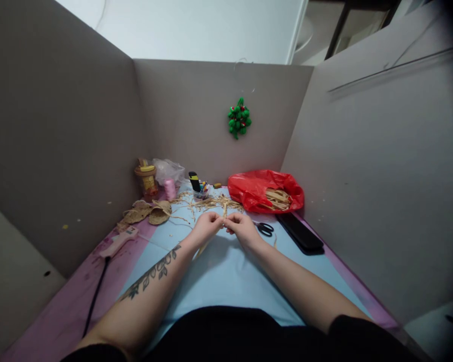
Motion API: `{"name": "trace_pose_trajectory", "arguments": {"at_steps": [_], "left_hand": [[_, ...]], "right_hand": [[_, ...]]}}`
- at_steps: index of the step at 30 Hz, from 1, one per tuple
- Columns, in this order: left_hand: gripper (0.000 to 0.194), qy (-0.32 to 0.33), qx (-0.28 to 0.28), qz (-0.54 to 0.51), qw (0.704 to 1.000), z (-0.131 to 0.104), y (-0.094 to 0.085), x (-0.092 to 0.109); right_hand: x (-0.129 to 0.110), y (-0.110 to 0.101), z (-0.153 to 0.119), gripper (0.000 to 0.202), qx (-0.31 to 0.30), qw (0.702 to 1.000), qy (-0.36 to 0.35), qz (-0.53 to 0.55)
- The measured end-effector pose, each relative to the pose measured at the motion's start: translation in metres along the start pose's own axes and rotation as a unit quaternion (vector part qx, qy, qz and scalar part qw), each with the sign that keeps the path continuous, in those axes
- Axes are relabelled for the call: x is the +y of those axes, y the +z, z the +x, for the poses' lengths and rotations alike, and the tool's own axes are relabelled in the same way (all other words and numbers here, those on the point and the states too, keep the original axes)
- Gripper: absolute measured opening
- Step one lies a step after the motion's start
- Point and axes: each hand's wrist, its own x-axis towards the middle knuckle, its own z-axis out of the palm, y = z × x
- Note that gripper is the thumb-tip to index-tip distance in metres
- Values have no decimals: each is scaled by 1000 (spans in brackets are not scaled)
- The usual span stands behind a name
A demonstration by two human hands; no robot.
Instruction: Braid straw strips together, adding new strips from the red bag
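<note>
The straw strip point(225, 207), pinched by the left hand point(207, 226) and the right hand point(243, 229) and standing just beyond their fingertips, should be held evenly taut, clear of the loose straw point(210, 202) lying farther ahead.

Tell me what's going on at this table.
A person's left hand and right hand meet above the blue cloth, pinching a straw-coloured piece that sticks up between them. Loose dry strips lie scattered beyond, and an open red bag holds more. Black scissors lie untouched beside the right hand.
</note>
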Motion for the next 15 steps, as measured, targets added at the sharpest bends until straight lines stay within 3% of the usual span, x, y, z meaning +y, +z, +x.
{"name": "trace_pose_trajectory", "arguments": {"at_steps": [9, 12, 15], "left_hand": [[23, 0, -53, -19, 998, 1, -8, -2], [21, 10, -43, -15, 999, 2, -12, -1], [21, -22, -39, -19, 999, 2, -13, 0]], "right_hand": [[14, -6, 8, 15, 9, 999, -21, -30], [13, -7, 7, 15, 14, 996, -44, -72], [9, -4, 4, 16, 49, 985, -87, -144]]}}
